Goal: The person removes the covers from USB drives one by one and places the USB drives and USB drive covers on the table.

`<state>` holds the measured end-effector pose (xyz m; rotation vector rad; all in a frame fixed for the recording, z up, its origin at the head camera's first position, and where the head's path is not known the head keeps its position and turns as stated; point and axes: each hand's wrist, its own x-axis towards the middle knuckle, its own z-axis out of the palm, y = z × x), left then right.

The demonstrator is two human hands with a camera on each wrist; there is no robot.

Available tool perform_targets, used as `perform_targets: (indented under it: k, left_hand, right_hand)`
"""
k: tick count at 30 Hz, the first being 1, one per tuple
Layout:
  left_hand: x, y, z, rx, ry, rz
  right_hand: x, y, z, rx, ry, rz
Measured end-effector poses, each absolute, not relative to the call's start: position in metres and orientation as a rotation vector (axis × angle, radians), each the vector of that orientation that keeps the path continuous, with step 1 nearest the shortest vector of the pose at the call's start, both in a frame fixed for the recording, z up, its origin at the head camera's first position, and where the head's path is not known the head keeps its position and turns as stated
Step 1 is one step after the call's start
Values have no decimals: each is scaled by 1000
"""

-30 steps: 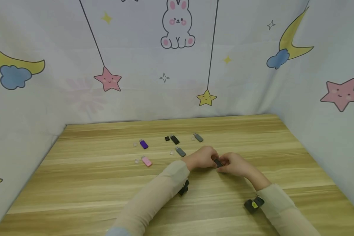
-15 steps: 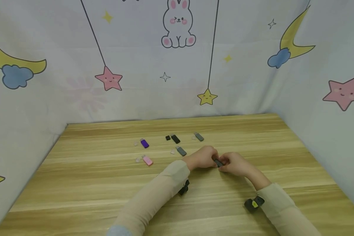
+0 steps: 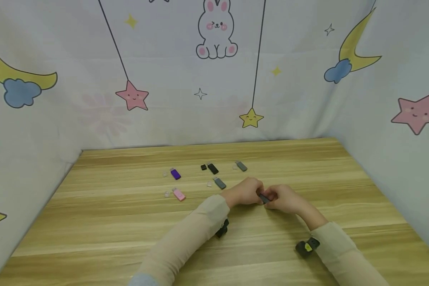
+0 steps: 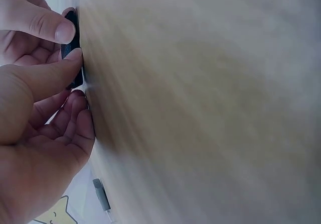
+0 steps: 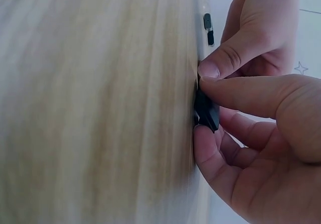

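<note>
A black USB stick [image 3: 264,198] is held low over the table by both hands. My left hand [image 3: 248,191] pinches its left end between thumb and fingers. The right end is gripped by my right hand [image 3: 286,199]. In the left wrist view, both thumbs press on the dark body of the stick [image 4: 71,43]. Seen from the right wrist, the stick [image 5: 207,111] sits between my right thumb and fingertips, with the left thumb [image 5: 209,70] touching my right one. Fingers cover both ends, so I cannot tell whether a cap is on it.
Several uncapped USB sticks lie farther back with caps beside them: purple [image 3: 175,174], pink [image 3: 178,194], black [image 3: 212,168], grey [image 3: 219,183] and another grey stick [image 3: 241,166]. A printed curtain [image 3: 171,119] closes off the wooden table's [image 3: 128,222] back and sides.
Both hands stay nearly in place on the black USB stick, with only tiny finger shifts. The head view has shifted slightly. The sticks on the table lie as before.
</note>
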<state>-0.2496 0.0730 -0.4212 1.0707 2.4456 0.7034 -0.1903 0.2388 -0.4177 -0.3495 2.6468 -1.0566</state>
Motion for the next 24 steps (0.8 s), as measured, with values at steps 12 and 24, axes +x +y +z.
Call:
perform_targets:
  k: [12,24]
  left_hand:
    - [-246,64,-420,1077,2430,765]
    - [-237,33,-404,1081,2361,937]
  right_hand:
    - [-191,237,-419,-375,2602,-1137]
    - [-185,225,-403,-536,2608,-1158]
